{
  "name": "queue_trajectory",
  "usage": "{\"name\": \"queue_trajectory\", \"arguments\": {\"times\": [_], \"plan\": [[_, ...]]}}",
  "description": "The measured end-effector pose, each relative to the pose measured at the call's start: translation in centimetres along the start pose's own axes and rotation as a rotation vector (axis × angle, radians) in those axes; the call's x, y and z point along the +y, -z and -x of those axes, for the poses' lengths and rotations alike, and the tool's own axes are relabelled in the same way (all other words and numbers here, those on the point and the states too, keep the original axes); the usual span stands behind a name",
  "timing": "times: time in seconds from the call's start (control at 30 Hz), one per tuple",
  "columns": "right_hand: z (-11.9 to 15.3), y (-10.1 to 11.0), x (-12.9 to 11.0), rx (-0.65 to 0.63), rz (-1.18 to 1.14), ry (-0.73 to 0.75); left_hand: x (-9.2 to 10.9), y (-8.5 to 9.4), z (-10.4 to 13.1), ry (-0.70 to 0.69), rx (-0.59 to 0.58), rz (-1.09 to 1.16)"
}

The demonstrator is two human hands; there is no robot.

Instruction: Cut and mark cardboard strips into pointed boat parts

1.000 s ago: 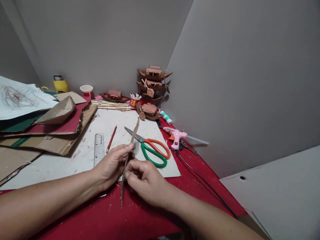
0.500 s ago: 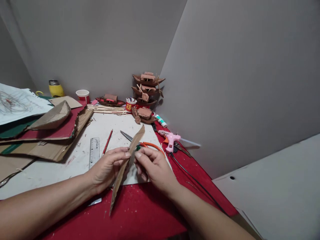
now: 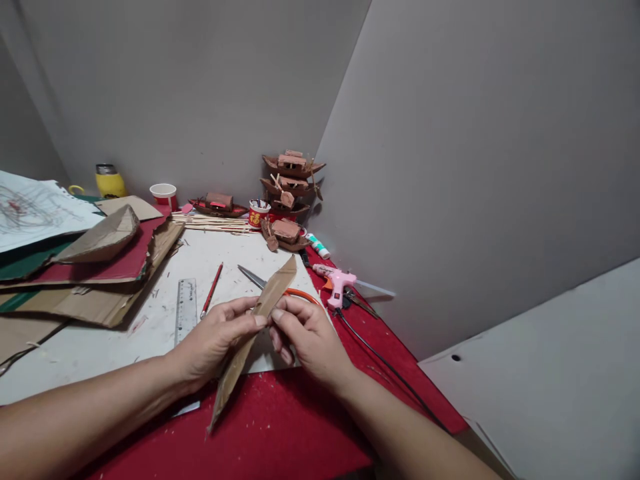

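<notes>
A long, narrow strip of brown cardboard (image 3: 274,287) with pointed ends is held slantwise above the near edge of the white sheet. My left hand (image 3: 220,340) grips it around the middle, thumb on the face turned to me. On the other side, my right hand (image 3: 307,337) is closed, thumb and forefinger pinching at the strip's right edge. Behind the strip lie scissors (image 3: 301,293) with orange handles, partly covered by strip and fingers. A red pencil (image 3: 212,291) and a clear ruler (image 3: 186,308) rest left of the hands.
Cardboard sheets (image 3: 100,310) are piled at left, with a folded cardboard hull (image 3: 103,237) on top. Small model boats (image 3: 287,230) stand at the back near thin sticks (image 3: 213,223) and paper cups (image 3: 164,195). A pink glue gun (image 3: 340,283) lies right, its cord trailing along the red cloth (image 3: 295,427).
The cardboard strip has turned so that more of its broad face shows, its upper tip shifting right. My right fingers have come up against its edge. The view has shifted slightly.
</notes>
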State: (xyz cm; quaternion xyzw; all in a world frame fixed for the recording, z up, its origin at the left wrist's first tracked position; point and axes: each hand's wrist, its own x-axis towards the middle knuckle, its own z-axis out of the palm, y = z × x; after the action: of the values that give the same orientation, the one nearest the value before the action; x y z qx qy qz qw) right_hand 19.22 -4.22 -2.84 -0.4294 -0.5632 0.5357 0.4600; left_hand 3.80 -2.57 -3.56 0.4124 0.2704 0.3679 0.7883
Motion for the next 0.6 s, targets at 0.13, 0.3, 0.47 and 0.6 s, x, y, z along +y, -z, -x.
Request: {"name": "queue_trajectory", "arguments": {"times": [0.13,0.3,0.47,0.6], "plan": [[-0.04,0.05,0.01,-0.005,-0.006,0.001,-0.02,0.01,0.1,-0.011,-0.023,-0.014],[0.04,0.04,-0.06,0.016,0.005,0.004,0.09,-0.27,0.13,-0.021,-0.055,-0.003],[0.01,0.14,0.13,0.007,-0.002,0.003,0.03,-0.5,0.19,-0.01,-0.077,0.014],[-0.02,0.15,0.28,0.013,0.012,0.015,-0.22,-0.36,0.23,0.002,-0.061,0.02]]}}
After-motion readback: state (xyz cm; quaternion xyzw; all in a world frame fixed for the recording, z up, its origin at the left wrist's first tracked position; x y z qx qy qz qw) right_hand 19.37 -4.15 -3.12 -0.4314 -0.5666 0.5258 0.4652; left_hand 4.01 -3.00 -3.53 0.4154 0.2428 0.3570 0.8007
